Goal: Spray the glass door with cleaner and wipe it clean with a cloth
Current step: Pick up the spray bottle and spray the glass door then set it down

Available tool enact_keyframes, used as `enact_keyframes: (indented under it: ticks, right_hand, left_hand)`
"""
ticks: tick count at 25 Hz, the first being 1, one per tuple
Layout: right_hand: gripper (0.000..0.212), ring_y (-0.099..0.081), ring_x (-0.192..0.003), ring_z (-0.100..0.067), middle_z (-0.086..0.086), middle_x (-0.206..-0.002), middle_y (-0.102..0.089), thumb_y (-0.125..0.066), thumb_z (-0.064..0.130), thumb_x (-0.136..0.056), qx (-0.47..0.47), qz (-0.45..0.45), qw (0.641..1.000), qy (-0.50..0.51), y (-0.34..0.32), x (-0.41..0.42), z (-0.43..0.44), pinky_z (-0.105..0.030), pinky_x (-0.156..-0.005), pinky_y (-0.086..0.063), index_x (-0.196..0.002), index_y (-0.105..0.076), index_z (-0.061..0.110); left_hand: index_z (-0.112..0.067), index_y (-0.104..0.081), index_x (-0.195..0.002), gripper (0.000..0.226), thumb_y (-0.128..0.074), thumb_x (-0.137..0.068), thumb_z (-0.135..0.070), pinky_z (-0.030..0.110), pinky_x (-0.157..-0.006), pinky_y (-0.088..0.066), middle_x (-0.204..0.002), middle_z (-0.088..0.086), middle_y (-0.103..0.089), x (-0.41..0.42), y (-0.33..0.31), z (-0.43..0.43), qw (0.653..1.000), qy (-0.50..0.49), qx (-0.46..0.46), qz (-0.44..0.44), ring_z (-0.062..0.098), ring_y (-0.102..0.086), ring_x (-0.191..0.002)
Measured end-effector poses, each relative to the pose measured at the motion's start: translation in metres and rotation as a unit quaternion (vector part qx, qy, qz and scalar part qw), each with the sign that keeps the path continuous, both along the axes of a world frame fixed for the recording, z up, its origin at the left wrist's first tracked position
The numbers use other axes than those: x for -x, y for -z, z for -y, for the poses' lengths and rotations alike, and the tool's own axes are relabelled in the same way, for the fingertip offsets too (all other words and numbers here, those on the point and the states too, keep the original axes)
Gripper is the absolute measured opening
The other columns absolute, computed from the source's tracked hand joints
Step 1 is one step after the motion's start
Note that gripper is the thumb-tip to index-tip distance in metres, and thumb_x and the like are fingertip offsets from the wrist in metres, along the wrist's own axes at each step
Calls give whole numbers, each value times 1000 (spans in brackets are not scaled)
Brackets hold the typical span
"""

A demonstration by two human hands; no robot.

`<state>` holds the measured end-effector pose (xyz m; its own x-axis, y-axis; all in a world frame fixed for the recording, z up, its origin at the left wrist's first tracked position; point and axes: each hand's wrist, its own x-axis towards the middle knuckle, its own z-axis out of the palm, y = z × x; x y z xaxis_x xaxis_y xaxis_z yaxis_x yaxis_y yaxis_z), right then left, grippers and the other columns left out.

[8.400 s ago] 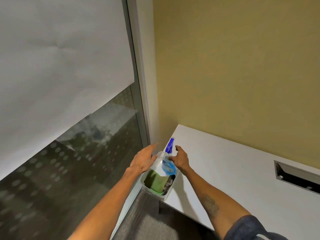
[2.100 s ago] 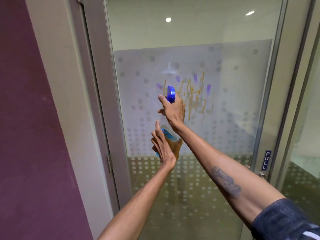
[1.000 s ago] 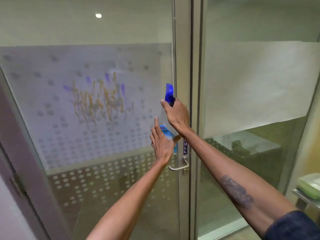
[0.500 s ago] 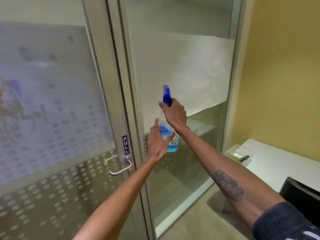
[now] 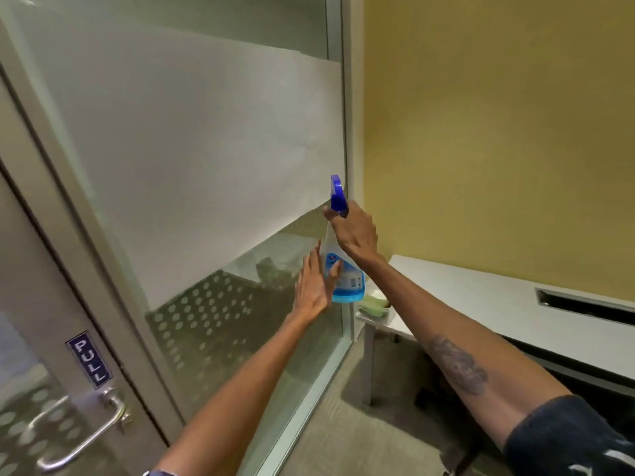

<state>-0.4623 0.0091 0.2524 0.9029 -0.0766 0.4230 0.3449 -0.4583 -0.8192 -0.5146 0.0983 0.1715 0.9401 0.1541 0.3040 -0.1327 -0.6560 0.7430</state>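
While my right hand (image 5: 355, 235) is wrapped around the neck of the spray bottle (image 5: 345, 276), just under the blue trigger head, my left hand (image 5: 314, 286) is open, fingers spread, palm against the bottle's lower side, steadying it rather than gripping. The bottle hangs upright in front of the fixed glass panel (image 5: 206, 149), with the glass door (image 5: 41, 389) and its PULL sign (image 5: 90, 359) well off to the left. It looks like thin clear plastic with some blue liquid in the bottom, so I'd guess pretty light, a bit squishy in the body and maybe slick if wet. The neck is the spot to hold. No cloth in hand; something green sits in a tray (image 5: 372, 309) on the white desk (image 5: 481, 297), can't tell what.
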Motion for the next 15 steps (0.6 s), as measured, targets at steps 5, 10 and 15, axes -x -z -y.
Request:
enact_keyframes:
  ticks: [5,10,15]
  right_hand:
    - [35,-59,-83,-23,-1,-100,-66,-58,46,-99,36,-21,997,63,12,-104,54,-28,-64,-36,-115,-62,16]
    - [21,-60,-84,-26,-1,-89,-64,-63,45,-96,49,-60,989,128,40,-193,101,-32,-69,-41,-95,-57,24]
    - [23,-64,-92,-29,0,-91,-64,-65,45,-95,44,-100,978,177,78,-255,142,-45,-84,-55,-98,-58,24]
  left_hand:
    - [-15,-48,-140,47,-52,-101,-41,46,-103,-52,-138,11,-54,-122,11,38,996,58,-16,-60,30,-56,-127]
    - [-14,-45,-147,51,-55,-101,-35,47,-108,-49,-147,10,-53,-214,31,71,989,116,-38,-85,27,-55,-130]
    - [-15,-44,-150,53,-56,-101,-33,42,-113,-41,-152,8,-50,-271,61,92,980,148,-64,-118,25,-51,-136]
